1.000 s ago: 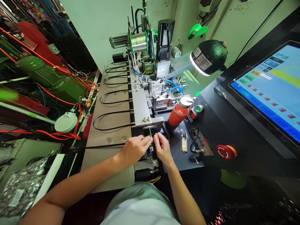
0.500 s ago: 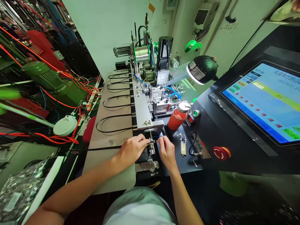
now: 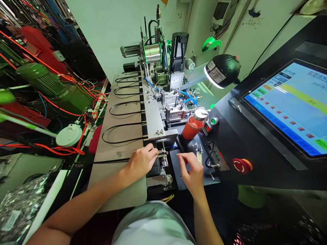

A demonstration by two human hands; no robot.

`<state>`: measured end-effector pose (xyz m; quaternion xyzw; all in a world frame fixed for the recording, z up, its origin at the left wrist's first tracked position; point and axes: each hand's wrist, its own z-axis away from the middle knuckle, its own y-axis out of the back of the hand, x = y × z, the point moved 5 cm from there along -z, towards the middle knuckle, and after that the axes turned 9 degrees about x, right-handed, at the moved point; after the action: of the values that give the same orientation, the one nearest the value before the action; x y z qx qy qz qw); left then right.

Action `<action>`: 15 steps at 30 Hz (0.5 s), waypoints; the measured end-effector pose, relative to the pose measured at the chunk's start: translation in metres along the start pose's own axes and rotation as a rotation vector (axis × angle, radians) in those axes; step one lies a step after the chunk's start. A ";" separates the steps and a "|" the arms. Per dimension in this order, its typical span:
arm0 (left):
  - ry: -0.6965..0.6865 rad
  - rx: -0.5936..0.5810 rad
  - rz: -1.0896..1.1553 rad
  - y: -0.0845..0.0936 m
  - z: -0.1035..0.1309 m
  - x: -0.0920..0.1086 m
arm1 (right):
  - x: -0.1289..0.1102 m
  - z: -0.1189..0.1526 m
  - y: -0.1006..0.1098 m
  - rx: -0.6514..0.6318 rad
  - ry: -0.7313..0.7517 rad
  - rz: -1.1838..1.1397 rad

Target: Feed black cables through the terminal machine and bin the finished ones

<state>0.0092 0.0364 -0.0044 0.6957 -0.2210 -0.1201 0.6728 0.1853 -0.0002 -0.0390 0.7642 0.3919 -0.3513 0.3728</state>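
Note:
My left hand (image 3: pixel 143 160) is closed in a pinch at the left side of a small metal fixture (image 3: pixel 163 158). Whatever lies between its fingertips is too small to make out. My right hand (image 3: pixel 192 170) hovers over the dark machine top to the right of the fixture, apart from it. Its thumb and forefinger are drawn together, and I cannot make out anything in them. Just behind that hand lies a small clear packet (image 3: pixel 199 157), partly covered by it. Black looped cables (image 3: pixel 122 133) lie in a row on the beige plate, their ends in the machine's track.
A red bottle (image 3: pixel 191 127) with a metal lid stands behind my right hand. Farther right are a red emergency-stop button (image 3: pixel 242 165) and a touchscreen (image 3: pixel 291 105). A black lamp (image 3: pixel 222 71) shines over the machine. A wire spool (image 3: pixel 153 53) sits at the back.
My right hand has moved right and slightly toward me, away from the fixture. My left hand stays beside the fixture, its fingertips slightly farther left. The view has shifted a little.

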 end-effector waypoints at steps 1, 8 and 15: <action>0.003 -0.001 0.000 0.000 0.000 0.000 | -0.001 0.001 0.000 -0.015 -0.015 -0.019; 0.040 -0.020 0.066 0.005 -0.002 -0.001 | -0.012 0.006 0.010 0.059 -0.061 -0.051; 0.103 -0.070 0.165 0.076 0.030 -0.091 | -0.011 0.010 0.034 0.111 -0.014 -0.072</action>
<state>-0.0955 0.0532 0.0570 0.6563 -0.2384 -0.0359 0.7149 0.2071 -0.0262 -0.0240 0.7667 0.3964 -0.3911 0.3196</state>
